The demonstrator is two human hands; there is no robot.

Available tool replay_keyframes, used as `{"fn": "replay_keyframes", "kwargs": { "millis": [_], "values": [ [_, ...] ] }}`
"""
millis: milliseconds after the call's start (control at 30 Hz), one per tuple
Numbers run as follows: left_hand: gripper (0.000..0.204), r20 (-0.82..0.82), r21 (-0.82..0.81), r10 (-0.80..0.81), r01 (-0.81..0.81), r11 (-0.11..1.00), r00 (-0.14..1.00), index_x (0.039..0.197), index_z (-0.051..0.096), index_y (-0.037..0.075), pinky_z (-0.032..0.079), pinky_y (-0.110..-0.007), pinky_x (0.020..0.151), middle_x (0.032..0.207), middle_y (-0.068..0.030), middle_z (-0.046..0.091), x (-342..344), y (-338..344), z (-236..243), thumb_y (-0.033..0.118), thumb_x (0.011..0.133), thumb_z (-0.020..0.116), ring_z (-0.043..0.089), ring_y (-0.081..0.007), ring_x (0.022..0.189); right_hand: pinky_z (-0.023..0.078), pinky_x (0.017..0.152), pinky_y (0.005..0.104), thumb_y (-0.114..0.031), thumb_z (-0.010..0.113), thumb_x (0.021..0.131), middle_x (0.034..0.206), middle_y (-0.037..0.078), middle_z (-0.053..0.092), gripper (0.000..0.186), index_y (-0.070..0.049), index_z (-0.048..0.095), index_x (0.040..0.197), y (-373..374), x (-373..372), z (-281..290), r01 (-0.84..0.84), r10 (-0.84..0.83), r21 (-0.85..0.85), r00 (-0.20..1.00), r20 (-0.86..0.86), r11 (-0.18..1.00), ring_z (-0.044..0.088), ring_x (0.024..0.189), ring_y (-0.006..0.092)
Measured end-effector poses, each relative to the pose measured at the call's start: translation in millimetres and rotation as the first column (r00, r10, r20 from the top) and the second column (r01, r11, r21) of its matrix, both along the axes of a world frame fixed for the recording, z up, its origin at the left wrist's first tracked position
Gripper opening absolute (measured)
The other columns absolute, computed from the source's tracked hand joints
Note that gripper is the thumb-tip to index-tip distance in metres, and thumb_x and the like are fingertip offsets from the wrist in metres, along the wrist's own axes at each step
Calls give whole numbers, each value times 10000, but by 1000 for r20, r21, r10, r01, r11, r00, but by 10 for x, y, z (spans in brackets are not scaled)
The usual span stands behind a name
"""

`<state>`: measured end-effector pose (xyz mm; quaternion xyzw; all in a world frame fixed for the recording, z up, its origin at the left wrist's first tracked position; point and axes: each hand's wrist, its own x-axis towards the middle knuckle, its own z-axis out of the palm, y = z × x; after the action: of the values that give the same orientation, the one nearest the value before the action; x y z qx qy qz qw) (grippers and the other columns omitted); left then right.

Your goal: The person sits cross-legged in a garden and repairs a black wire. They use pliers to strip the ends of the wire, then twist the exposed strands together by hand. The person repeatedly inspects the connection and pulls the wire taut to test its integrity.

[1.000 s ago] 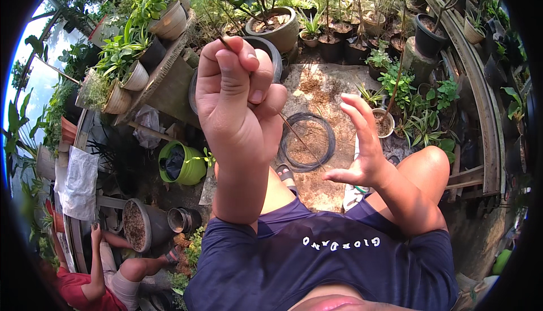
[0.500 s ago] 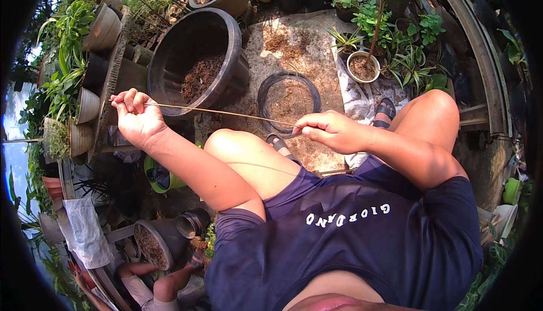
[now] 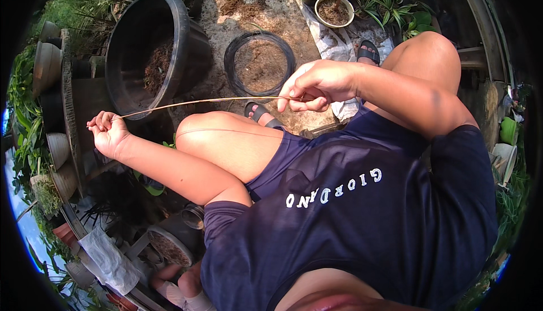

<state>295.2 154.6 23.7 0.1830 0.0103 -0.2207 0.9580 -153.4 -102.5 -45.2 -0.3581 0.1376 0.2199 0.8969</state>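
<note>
A thin tan stick (image 3: 198, 101), bowed slightly upward, stretches across my raised left knee. Its far-left end is pinched in the curled fingers of my left hand (image 3: 107, 135), held out to the side near the big black pot. My right hand (image 3: 317, 84) grips the other end, palm turned down, with the index finger pointing along the stick; the tip inside the fingers is hidden. Below and beyond the stick, a coil of dark wire or thin hose (image 3: 231, 65) lies on the ground between the pot and my right hand.
The large black pot (image 3: 180, 39), tipped toward me, has some soil inside. A white pot (image 3: 352, 12) with a stem stands at the far right beside a white sheet (image 3: 328, 39). Pots on a ledge (image 3: 67, 84) line the left. At the lower left sits another person's legs (image 3: 189, 288).
The view has tilted nearer my body. My left hand has come closer to me, and my right hand has turned with its fingers loosening. The stick bends more than before.
</note>
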Motion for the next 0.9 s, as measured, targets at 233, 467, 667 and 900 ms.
{"fn": "replay_keyframes", "kwargs": {
  "millis": [233, 467, 667, 900],
  "values": [
    [246, 14, 19, 17, -17, 1000, 1000, 822, 557, 49, 274, -226, 427, 696, -7, 555, 82, 171, -6, 181, 1017, 483, 369, -103, 514, 348, 465, 187, -49, 559, 925, 813, 31, 609, 278, 104, 616, 1150, -57, -52, -11, -19, 19, 8, 999, -49, 1000, 434, 525, 26],
    [190, -6, 35, -12, 12, 999, 1000, 830, 586, 29, 294, -225, 425, 705, -19, 559, 147, 298, -46, 116, 984, 517, 382, -115, 529, 271, 458, 196, -115, 565, 947, 719, -48, 546, 224, -12, 680, 1108, -3, -51, 30, -67, 54, -247, 997, -61, 967, 388, 536, 16],
    [187, -40, 46, 36, -35, 998, 999, 833, 574, 33, 281, -232, 422, 708, -24, 562, 176, 413, -73, 117, 988, 510, 381, -118, 525, 341, 512, 205, -163, 579, 964, 765, -53, 570, 240, -31, 690, 1132, 70, -64, 175, 20, -2, -417, 999, 45, 909, 432, 603, 23],
    [202, -63, 8, 59, -58, 998, 996, 857, 572, 34, 284, -223, 412, 695, -24, 537, 148, 561, -68, 166, 1001, 522, 381, -120, 519, 481, 925, 326, -169, 524, 993, 1081, 123, 713, 276, 13, 675, 1136, 144, -65, 168, 154, 105, -742, 951, 290, 652, 647, 1022, 182]
  ]
}}
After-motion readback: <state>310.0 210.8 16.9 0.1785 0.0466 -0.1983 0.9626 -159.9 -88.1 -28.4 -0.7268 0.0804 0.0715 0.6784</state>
